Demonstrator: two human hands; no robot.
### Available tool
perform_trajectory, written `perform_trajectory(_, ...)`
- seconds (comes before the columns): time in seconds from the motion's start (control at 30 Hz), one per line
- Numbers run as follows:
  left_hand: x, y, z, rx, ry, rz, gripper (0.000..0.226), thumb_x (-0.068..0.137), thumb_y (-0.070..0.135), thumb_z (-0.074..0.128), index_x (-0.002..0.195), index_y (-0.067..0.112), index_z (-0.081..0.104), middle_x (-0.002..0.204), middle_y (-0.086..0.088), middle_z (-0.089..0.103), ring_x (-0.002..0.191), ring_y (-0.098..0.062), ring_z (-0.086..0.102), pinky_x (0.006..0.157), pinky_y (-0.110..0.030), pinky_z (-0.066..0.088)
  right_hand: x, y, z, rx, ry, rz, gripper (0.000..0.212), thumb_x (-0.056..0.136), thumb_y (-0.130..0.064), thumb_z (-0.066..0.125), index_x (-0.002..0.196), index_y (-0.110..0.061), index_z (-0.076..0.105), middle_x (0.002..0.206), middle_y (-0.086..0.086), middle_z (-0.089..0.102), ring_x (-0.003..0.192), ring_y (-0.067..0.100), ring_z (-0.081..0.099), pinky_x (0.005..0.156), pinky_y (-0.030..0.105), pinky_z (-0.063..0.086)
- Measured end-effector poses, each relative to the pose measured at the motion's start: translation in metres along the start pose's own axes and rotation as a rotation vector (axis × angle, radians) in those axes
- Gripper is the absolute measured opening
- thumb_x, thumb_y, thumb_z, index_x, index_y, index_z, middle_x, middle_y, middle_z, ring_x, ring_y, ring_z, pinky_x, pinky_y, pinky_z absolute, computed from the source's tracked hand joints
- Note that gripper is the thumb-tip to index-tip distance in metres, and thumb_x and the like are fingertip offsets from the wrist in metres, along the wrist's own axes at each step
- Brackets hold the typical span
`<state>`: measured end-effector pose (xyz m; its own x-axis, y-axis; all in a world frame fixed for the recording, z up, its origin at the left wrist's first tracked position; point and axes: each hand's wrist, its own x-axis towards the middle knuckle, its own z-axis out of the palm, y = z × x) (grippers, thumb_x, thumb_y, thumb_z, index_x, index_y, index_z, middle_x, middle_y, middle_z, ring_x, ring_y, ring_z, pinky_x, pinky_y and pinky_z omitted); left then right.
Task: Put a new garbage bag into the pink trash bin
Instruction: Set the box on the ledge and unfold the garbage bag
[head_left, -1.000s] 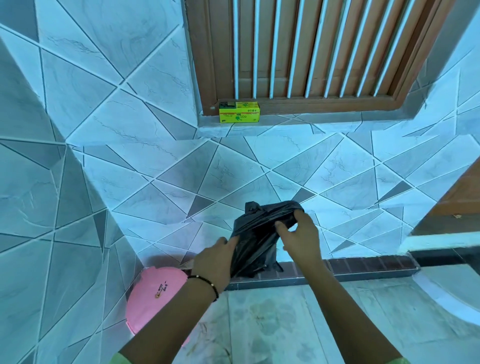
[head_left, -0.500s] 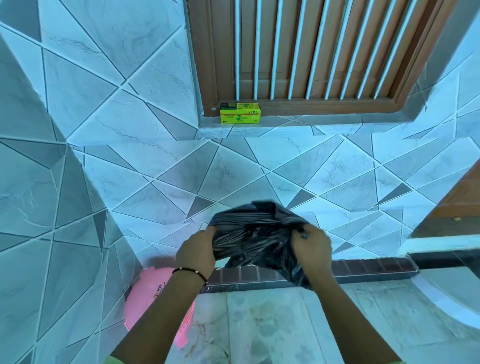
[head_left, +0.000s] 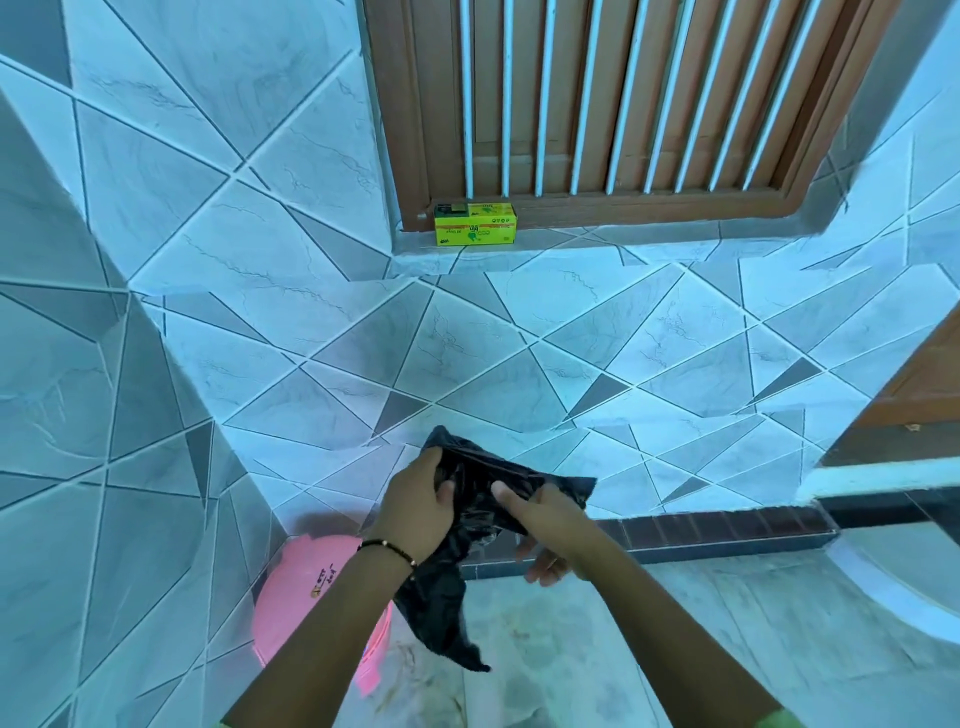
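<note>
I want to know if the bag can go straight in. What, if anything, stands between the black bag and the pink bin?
The bin's pink lid looks closed over it, and the left forearm crosses in front. The garbage bag is bunched in the left hand and right hand.

Both hands are up in front of the tiled wall (head_left: 467, 364) with a crumpled black bag (head_left: 467, 525) between them. Left hand (head_left: 415, 512) grips the bag's top edge, thumb tucked into the plastic. Right hand (head_left: 545, 525) pinches the other side, thumb on top, fingers curled underneath. The loose end of the bag hangs down over the floor (head_left: 597, 649). Pink bin (head_left: 306, 587) sits in the corner, partly hidden by the left arm. A yellow-green box (head_left: 475, 224) rests on the window (head_left: 623, 104) ledge.
</note>
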<state>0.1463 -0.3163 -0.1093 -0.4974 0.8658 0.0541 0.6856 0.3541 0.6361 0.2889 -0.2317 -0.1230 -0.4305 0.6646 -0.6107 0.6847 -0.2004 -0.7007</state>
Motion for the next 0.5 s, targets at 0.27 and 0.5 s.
perform_trajectory(0.27,-0.001,-0.02,-0.016,-0.076,0.232,-0.192,0.035,0.08,0.002,0.058,0.114,0.004,0.055,0.109,-0.02,0.066,0.098,-0.037,0.06,0.083,-0.035,0.045,0.01,0.017,0.001,0.097,0.39,-0.214,0.032,0.078,0.009,0.046,0.069,-0.02,0.055,0.07,0.009,0.06,0.05,0.025,0.059,0.049,0.026,0.045)
perform_trajectory(0.5,0.007,-0.053,-0.028,-0.112,0.218,-0.456,0.045,0.082,0.009,0.054,0.125,-0.001,0.043,0.118,-0.028,0.059,0.108,-0.043,0.055,0.088,-0.04,0.043,-0.007,0.021,-0.022,-0.545,0.557,-0.438,0.033,0.088,-0.012,0.046,0.112,-0.023,0.065,0.11,0.002,0.065,0.096,0.024,0.061,0.077,0.03,0.048)
